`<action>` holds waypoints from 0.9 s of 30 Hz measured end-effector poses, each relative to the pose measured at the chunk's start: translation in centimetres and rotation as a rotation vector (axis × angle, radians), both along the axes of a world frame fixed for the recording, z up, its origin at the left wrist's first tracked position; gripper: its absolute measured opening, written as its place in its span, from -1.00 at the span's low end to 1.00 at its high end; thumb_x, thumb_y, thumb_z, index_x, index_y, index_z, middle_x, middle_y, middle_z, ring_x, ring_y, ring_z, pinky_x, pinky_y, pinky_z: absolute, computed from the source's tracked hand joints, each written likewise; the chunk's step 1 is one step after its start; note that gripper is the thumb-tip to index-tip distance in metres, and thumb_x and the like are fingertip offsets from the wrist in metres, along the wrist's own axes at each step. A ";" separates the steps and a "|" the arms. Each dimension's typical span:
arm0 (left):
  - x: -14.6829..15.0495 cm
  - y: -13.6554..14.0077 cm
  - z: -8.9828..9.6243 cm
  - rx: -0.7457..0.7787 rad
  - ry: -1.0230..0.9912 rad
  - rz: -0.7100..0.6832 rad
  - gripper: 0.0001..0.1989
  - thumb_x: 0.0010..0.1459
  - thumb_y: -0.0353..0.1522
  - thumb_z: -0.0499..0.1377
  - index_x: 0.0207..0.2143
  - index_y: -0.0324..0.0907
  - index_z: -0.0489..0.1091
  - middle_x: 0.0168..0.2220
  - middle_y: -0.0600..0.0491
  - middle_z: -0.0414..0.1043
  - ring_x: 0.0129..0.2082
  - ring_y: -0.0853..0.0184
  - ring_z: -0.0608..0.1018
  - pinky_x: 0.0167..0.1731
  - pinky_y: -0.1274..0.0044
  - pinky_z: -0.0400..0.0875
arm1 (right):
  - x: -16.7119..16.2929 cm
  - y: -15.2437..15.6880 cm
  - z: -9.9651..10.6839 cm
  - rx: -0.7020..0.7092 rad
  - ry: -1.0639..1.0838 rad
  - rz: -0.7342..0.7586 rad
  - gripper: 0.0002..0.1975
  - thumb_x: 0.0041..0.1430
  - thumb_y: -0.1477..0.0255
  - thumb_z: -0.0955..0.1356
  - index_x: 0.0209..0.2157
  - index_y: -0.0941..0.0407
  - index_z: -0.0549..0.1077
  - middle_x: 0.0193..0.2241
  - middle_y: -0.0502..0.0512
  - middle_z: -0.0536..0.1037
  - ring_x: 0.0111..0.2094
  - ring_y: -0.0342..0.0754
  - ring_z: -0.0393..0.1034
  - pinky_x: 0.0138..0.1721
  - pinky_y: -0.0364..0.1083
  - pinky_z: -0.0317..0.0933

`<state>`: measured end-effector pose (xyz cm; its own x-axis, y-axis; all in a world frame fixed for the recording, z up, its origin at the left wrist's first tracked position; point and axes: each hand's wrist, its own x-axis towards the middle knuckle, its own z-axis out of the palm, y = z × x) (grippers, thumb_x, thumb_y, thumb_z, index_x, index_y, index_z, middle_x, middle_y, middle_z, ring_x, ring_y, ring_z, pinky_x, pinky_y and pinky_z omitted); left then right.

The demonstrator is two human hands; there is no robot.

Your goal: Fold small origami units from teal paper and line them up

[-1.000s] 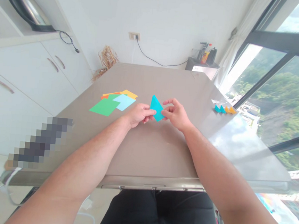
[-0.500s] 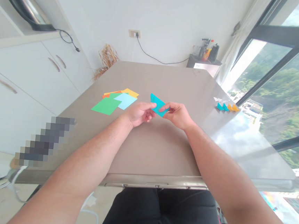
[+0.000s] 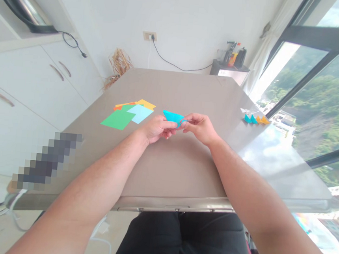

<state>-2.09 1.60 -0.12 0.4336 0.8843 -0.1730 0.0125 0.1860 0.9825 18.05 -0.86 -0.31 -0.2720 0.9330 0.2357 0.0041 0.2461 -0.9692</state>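
Note:
A folded piece of blue origami paper [image 3: 172, 117] is held above the table, its pointed end toward the upper left. My left hand [image 3: 159, 129] pinches its lower edge, the thumb lying along the near face. At its right end, the thumb and fingers of my right hand [image 3: 198, 126] grip the paper. Both hands' fingertips nearly meet. Left of my hands lie flat sheets: a green sheet [image 3: 118, 118], a light blue sheet [image 3: 140, 113] and a yellow sheet [image 3: 145, 104], partly overlapping.
Small folded paper boats, blue [image 3: 249, 119] and orange [image 3: 262, 120], stand in a row at the right edge of the brown table [image 3: 172, 166]. A pixelated dark object [image 3: 47, 162] lies at the left edge. Windows [image 3: 324, 89] border the right side.
The blue paper has turned from a steep slant to nearly level, shifting slightly left. My right fingers have moved to its right end. The whole view has shifted a little.

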 end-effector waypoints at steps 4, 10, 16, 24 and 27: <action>0.3 -0.1 -0.2 0.112 0.055 0.045 -0.85 -0.06 -0.34 0.37 -0.48 -0.23 0.50 -0.57 0.05 0.43 -0.63 0.47 0.38 -0.65 0.59 0.21 | 0.0 0.1 -0.1 -0.017 0.038 -0.031 -0.65 -0.03 0.14 0.55 -0.40 0.11 0.51 -0.42 0.06 0.64 -0.30 -0.02 0.58 -0.26 -0.05 0.42; 0.9 -0.6 0.0 0.167 0.050 0.065 -0.81 -0.04 -0.29 0.38 -0.50 -0.22 0.49 -0.58 0.05 0.43 -0.63 0.46 0.38 -0.63 0.57 0.23 | -0.3 0.1 0.2 -0.054 0.072 -0.125 -0.68 -0.03 0.19 0.54 -0.43 0.10 0.46 -0.48 0.02 0.60 -0.35 -0.03 0.57 -0.28 -0.05 0.44; 1.1 -0.7 -0.2 0.170 0.020 0.033 -0.76 -0.04 -0.23 0.41 -0.46 -0.22 0.51 -0.53 0.03 0.47 -0.61 0.45 0.41 -0.60 0.56 0.28 | -0.7 0.0 0.4 -0.058 0.103 -0.170 -0.73 -0.01 0.26 0.52 -0.42 0.09 0.43 -0.52 -0.03 0.56 -0.44 -0.10 0.52 -0.34 -0.08 0.41; 1.8 -1.1 -0.1 0.228 0.036 0.030 -0.70 -0.08 -0.18 0.43 -0.45 -0.21 0.49 -0.54 0.06 0.45 -0.61 0.44 0.41 -0.59 0.55 0.30 | -0.9 0.2 0.1 -0.053 0.086 -0.229 -0.78 0.00 0.29 0.48 -0.40 0.08 0.43 -0.57 -0.09 0.48 -0.48 -0.13 0.46 -0.34 -0.08 0.40; 2.0 -1.3 -0.2 0.268 0.068 0.096 -0.71 -0.06 -0.17 0.41 -0.47 -0.21 0.49 -0.53 0.06 0.46 -0.59 0.44 0.41 -0.57 0.55 0.33 | -0.9 0.3 0.0 -0.045 0.068 -0.244 -0.81 0.01 0.31 0.47 -0.40 0.08 0.43 -0.56 -0.08 0.48 -0.50 -0.14 0.44 -0.36 -0.09 0.39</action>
<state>-0.08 0.31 -0.28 0.3410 0.9389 0.0465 0.0746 -0.0764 0.9943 17.10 -0.54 -0.36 -0.0226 0.9790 0.2026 -0.0077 0.2025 -0.9792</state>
